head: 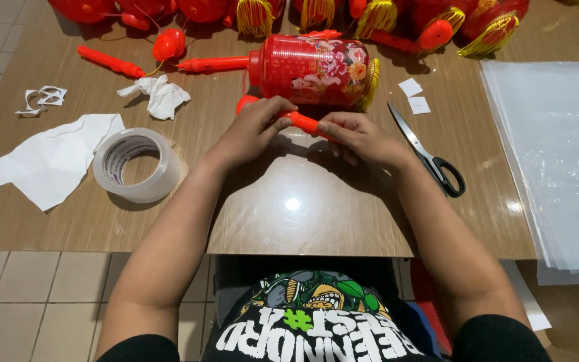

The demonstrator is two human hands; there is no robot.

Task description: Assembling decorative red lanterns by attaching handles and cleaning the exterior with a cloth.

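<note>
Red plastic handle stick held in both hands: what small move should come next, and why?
Probably bring the red plastic handle stick up to the red cylindrical flower-printed lantern lying just behind it. Left hand and right hand already grip the stick at both ends.

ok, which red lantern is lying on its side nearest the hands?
The floral lantern, on its side just behind both hands, which grip a red stick. The other lanterns sit along the far edge.
</note>
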